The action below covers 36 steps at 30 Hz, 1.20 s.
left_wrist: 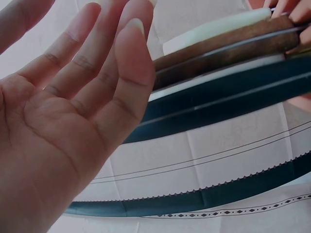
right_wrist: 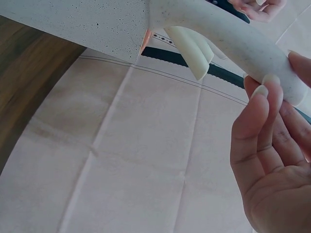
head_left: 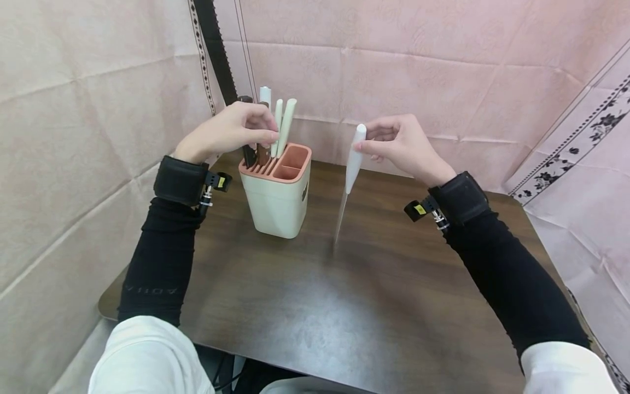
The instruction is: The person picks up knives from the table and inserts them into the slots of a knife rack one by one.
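Observation:
In the head view, my right hand (head_left: pixel 401 142) pinches the top of a white knife handle (head_left: pixel 353 161) between thumb and fingertips. The knife's thin blade (head_left: pixel 342 216) points down toward the table, and it looms speckled and large in the right wrist view. To the left stands a pale green knife holder (head_left: pixel 273 205) with an orange slotted top. My left hand (head_left: pixel 236 128) hovers at the handles in it, fingers loosely bent with nothing seen between them. Beside it are light green handles (head_left: pixel 287 123), a brown handle (left_wrist: pixel 223 51) and a black handle (left_wrist: pixel 228 99).
The dark wooden table (head_left: pixel 305 306) has its front edge close to the body. Pinkish patterned cloth (head_left: pixel 423 60) hangs behind and at both sides. Black bands with small cameras (head_left: pixel 415 210) sit on both wrists.

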Available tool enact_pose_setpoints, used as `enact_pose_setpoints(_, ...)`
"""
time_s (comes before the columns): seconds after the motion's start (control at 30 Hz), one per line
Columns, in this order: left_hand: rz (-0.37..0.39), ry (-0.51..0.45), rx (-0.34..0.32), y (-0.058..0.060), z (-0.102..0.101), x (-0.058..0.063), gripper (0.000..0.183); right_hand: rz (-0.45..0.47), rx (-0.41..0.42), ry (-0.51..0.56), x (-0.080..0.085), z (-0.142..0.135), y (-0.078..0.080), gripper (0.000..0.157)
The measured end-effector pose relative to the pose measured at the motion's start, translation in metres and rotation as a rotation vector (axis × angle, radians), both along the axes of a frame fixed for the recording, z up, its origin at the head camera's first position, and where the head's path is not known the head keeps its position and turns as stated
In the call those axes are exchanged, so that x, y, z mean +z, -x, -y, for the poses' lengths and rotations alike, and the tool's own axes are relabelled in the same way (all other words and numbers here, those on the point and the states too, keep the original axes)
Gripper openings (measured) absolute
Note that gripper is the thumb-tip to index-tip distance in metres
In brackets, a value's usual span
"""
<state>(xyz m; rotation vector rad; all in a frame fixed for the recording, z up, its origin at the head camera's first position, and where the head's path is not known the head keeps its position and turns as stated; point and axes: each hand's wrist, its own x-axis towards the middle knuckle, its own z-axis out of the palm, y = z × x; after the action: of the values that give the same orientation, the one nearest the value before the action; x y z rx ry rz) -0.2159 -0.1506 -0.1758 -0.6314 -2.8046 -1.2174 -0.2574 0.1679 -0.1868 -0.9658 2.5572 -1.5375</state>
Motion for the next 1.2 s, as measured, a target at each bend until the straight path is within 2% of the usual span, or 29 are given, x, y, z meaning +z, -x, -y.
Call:
enact_pose_setpoints(0.23,0.013,0.022,0.002,0.003,-0.007,0.0,0.028,0.006,-0.006,0.0,0.005,0.004,0.0,0.035)
enact_pose_setpoints(0.7,-0.031,0.081,-0.069,0.01,-0.017,-0.007,0.026,0.001,0.011,0.055,0.008,0.012,0.001,0.033)
enact_pose_setpoints(1.1,0.016,0.025,-0.084,0.007,-0.027,-0.01,0.025,-0.024,0.022,0.053,0.01,0.02,0.003,0.03)
enact_pose_setpoints(1.2,0.0,0.055,-0.102,0.007,-0.03,-0.009,0.024,-0.02,0.022,0.062,0.011,0.021,0.002,0.031)
